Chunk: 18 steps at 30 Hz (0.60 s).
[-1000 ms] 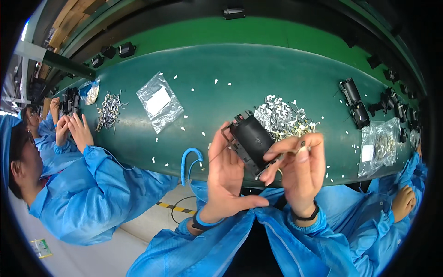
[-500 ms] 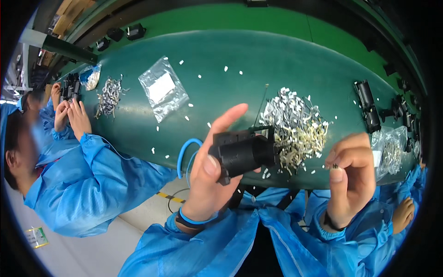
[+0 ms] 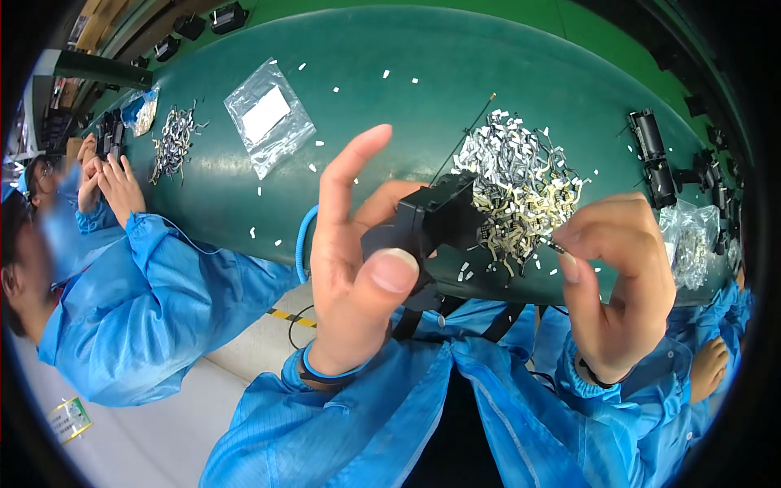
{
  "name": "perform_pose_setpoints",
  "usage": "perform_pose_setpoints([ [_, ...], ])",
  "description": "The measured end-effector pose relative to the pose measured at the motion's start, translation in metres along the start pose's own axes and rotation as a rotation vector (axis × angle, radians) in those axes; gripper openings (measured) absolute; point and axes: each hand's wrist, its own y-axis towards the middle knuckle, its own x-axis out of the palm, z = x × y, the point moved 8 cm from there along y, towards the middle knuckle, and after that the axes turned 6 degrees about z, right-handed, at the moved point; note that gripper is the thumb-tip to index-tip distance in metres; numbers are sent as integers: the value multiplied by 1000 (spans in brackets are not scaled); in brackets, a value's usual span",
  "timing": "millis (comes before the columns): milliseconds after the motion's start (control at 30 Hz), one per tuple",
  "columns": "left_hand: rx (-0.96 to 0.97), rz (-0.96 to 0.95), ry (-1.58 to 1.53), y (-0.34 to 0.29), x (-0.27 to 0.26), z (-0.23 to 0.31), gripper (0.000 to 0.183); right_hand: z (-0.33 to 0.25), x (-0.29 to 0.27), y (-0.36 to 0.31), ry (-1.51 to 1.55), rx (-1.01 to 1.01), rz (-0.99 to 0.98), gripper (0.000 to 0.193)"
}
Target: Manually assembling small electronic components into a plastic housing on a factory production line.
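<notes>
We have the green table (image 3: 366,106) before us, bearing a heap of short wires (image 3: 521,183). Above its near edge, our left hand (image 3: 346,276) wraps a black housing (image 3: 447,211), index finger raised. Our right hand (image 3: 622,281), thumb against fingertip, pinches a tiny dark piece (image 3: 556,247) at the heap's right.

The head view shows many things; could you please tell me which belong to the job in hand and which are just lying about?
Seemingly in the job:
black plastic housing, held in the left hand
small dark-tipped piece, pinched in the right hand
pile of short wire leads

Seemingly just lying about:
flat clear plastic bag
scattered white bits
</notes>
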Motion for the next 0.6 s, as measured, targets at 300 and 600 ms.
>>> perform_pose_setpoints([
  [300,27,-18,86,1,0,-1,100,-7,9,-3,-31,-99,8,27],
  [600,43,82,242,0,5,-1,115,-3,19,-16,81,-71,88,28],
])
